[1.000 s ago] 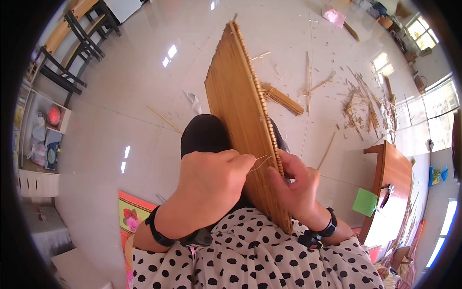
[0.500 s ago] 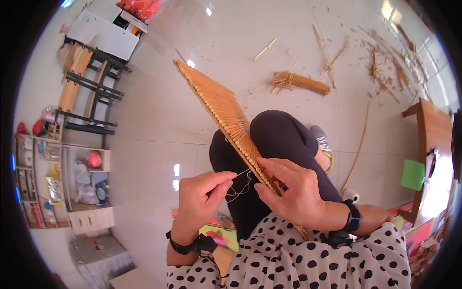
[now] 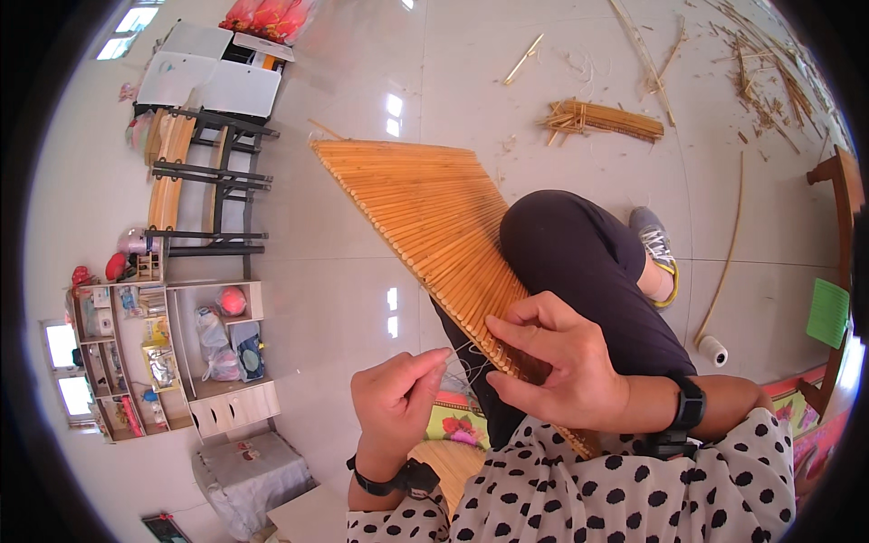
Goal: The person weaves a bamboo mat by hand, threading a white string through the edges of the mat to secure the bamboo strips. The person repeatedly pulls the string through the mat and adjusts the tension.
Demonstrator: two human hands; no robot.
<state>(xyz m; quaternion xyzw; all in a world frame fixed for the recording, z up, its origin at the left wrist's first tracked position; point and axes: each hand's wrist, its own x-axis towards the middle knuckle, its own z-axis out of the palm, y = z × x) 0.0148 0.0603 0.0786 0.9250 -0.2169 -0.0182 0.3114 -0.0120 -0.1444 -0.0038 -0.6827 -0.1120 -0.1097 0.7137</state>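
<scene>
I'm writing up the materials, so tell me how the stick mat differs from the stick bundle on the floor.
The mat is a flat sheet of sticks side by side; the bundle is a narrow clump with ragged ends. The mat leans against a knee, right hand at its edge; the bundle lies untouched on the floor. Both have thin, tan sticks.

Bright room with white walls (image 3: 56, 231) and a pale, glossy tiled floor (image 3: 330, 299).
Filled shelves (image 3: 244, 409) stand between 8 and 9 o'clock, a window (image 3: 75, 396) beside them and a second window (image 3: 140, 19) at 10; black-framed wooden furniture (image 3: 217, 175) at 10, a cloth-covered box (image 3: 249, 475) at 7, brown wooden furniture (image 3: 848, 181) at 3. Glare spots (image 3: 394, 105) gleam at 11.
</scene>
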